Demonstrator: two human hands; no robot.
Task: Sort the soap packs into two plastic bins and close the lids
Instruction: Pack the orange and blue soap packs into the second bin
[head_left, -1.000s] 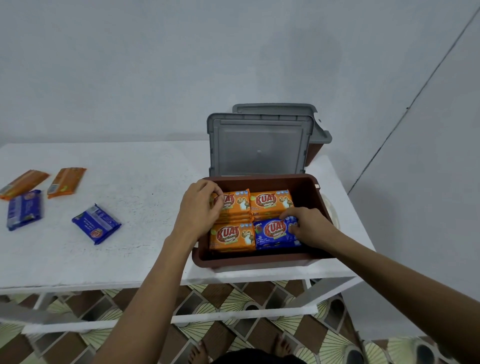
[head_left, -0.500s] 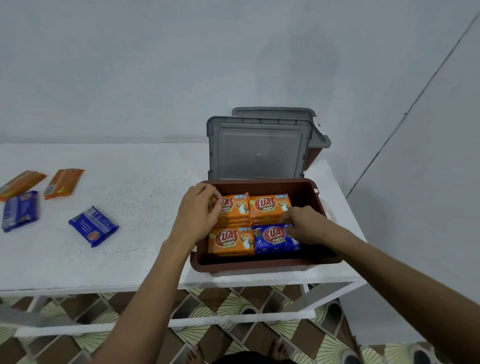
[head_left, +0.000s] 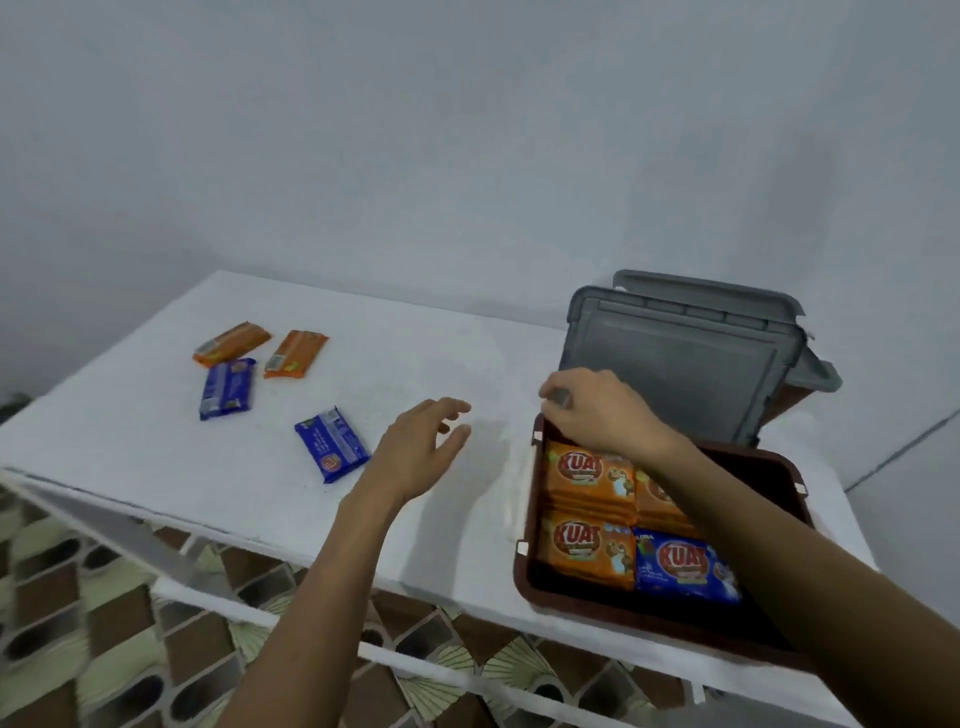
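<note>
An open brown bin (head_left: 524, 571) sits at the table's right end with its grey lid (head_left: 675, 374) standing up behind it. Inside lie orange soap packs (head_left: 587, 478) and one blue pack (head_left: 680, 564). My right hand (head_left: 602, 415) is at the bin's far left corner, fingers curled on the lid's lower corner. My left hand (head_left: 415, 447) hovers open over the table, just right of a loose blue pack (head_left: 332, 444). Farther left lie another blue pack (head_left: 227, 388) and two orange packs (head_left: 231, 343) (head_left: 296, 353).
A second brown bin (head_left: 795, 400) with a grey lid (head_left: 727, 296) stands behind the first, against the wall. The white table (head_left: 415, 353) ends in a front edge close to me, with a patterned tile floor (head_left: 104, 623) below.
My left hand left the bin and moved left over the table toward the loose blue pack. My right hand moved from the blue pack in the bin to its far left corner. The view turned left.
</note>
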